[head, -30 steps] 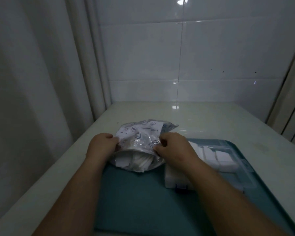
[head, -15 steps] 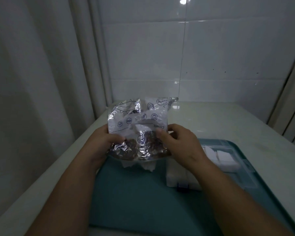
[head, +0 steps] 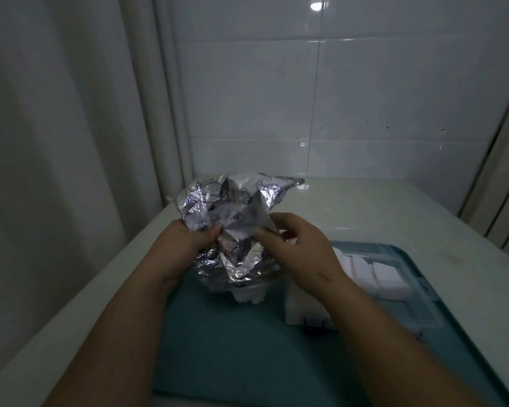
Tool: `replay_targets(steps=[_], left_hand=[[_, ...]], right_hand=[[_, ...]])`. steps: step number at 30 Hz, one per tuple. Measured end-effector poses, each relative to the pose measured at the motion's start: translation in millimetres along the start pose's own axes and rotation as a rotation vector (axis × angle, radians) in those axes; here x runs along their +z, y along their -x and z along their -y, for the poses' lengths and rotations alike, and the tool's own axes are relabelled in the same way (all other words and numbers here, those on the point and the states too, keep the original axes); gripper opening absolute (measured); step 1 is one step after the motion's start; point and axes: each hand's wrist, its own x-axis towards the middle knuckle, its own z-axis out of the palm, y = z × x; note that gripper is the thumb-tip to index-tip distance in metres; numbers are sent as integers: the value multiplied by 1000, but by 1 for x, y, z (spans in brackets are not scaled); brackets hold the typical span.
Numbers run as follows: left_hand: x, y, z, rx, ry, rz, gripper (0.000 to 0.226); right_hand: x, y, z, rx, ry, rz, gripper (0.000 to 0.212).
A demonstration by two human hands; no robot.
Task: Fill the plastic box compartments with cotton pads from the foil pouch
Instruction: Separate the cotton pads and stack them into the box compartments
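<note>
- a person's left hand (head: 188, 245) and right hand (head: 303, 251) hold a crumpled pouch (head: 235, 207) above the far left corner of a teal mat (head: 232, 348).
- each hand pinches the foil at mid-height between thumb and curled fingers, left hand on the left side and right hand on the right.
- the pouch stands roughly upright with its mouth turned down; white pads (head: 249, 295) poke out of the bottom, just above the mat.
- the box (head: 306, 306) lies on the mat to the right of the pouch, partly hidden by the right forearm, with pads already in its far compartments (head: 385, 267).
- the right hand is nearer the box, so the pads look set to travel right and slightly nearer.
</note>
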Motion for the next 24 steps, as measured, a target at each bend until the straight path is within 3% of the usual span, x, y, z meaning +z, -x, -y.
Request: replay_targets(steps=[2, 4, 6, 8, 10, 13, 17, 21, 24], left_hand=[[3, 0, 1, 43, -104, -27, 19], [7, 2, 0, 84, -207, -70, 26], [8, 3, -2, 103, -231, -94, 20], [5, 3, -5, 78, -184, -21, 28], [-2, -1, -4, -23, -82, 20, 38], [-6, -3, -1, -146, -38, 65, 30], [-4, -4, 4, -106, -35, 4, 23], [-5, -5, 9, -106, -22, -63, 29], [-6, -7, 13, -118, -42, -114, 27]], right_hand=[[4, 0, 0, 34, -19, 45, 35], [7, -2, 1, 35, 38, 23, 14], [7, -5, -1, 26, 69, -44, 21], [6, -6, -3, 36, 63, -95, 28], [4, -7, -4, 50, 58, -131, 27], [3, -9, -5, 64, 44, -155, 25], [2, -9, -6, 118, 34, -126, 18], [-1, -8, -7, 173, 13, -175, 39], [-2, -6, -9, 166, 109, -169, 24]])
